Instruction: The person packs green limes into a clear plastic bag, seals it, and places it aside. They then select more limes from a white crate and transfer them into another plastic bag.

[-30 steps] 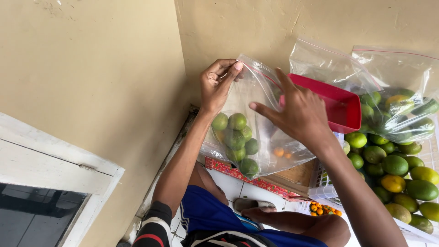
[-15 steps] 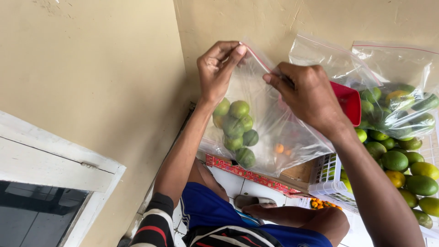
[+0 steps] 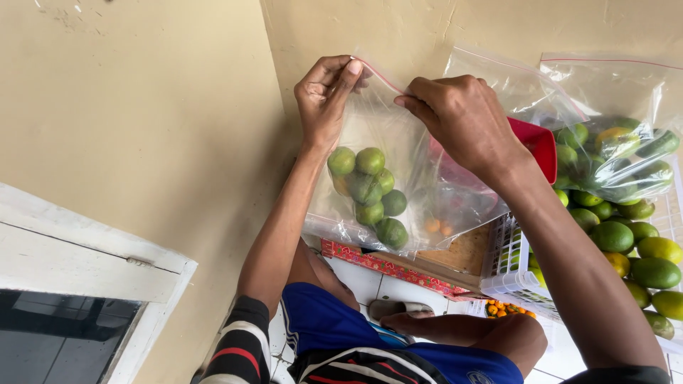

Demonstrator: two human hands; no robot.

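Pinching the clear plastic zip bag (image 3: 398,178) of green limes (image 3: 370,188) along its red-lined top edge, left hand (image 3: 329,99) at the corner, right hand (image 3: 462,117) just beside.

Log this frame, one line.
left hand: pinching zip strip | right hand: pinching zip strip | clear bag: holds green limes

It looked like a small fruit stall or home packing spot: green and yellow limes (image 3: 633,245) were heaped in a white plastic basket (image 3: 506,274), beside clear zip bags of limes (image 3: 612,153), under plain beige walls (image 3: 142,128).
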